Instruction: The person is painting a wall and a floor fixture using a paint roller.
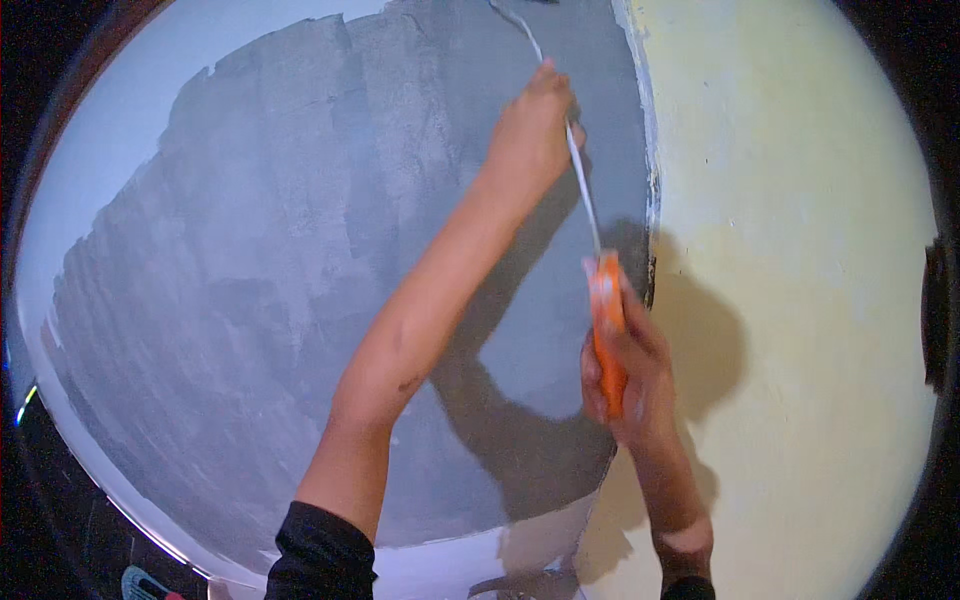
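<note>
A paint roller slants up the wall, with an orange handle (609, 350) and a thin metal rod (583, 190). My right hand (640, 370) is wrapped round the handle, low on the right. Higher up, my left hand (535, 125) grips the rod, its fingers closed. Past that hand the rod bends up and left toward a dark piece at the top edge, mostly cut off. Behind both hands is a grey painted area (290, 240) with ragged, streaky edges.
To the right a pale yellow wall (800, 300) meets the grey along a rough, near-vertical corner line. A white strip (150, 60) borders the grey at upper left. At the lower left lies a teal and red object (150, 583). Shadows of my arms fall on the walls.
</note>
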